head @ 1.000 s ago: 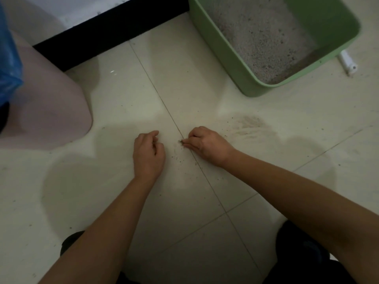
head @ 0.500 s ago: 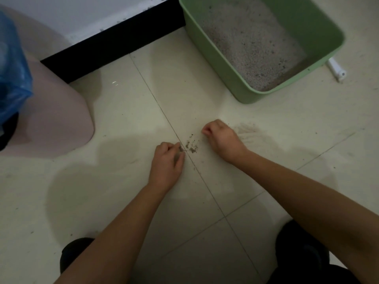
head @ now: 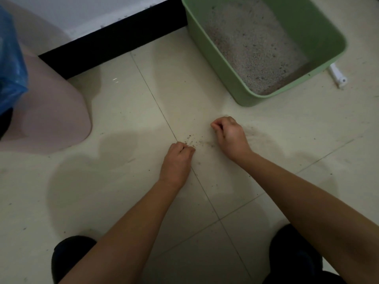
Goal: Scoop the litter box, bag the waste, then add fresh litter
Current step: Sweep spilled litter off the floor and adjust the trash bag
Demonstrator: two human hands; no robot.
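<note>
- blue bag (head: 11, 64) over a pink bin (head: 53, 119), far left
- left hand (head: 177, 160) on the floor (head: 123, 111), fingers curled, touching spilled litter grains (head: 192, 140); any pinch is hidden
- right hand (head: 230, 136) just beside the grains, fingers curled too
- green litter box (head: 223, 66) beyond, holding litter

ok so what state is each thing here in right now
green litter box, upright on the floor, no lid, litter inside
spilled litter grains, scattered on the floor between the hands
left hand, fingers curled, at the grains, grip unclear
right hand, fingers curled, beside the grains, grip unclear
blue bag, hanging over the pink bin
</note>
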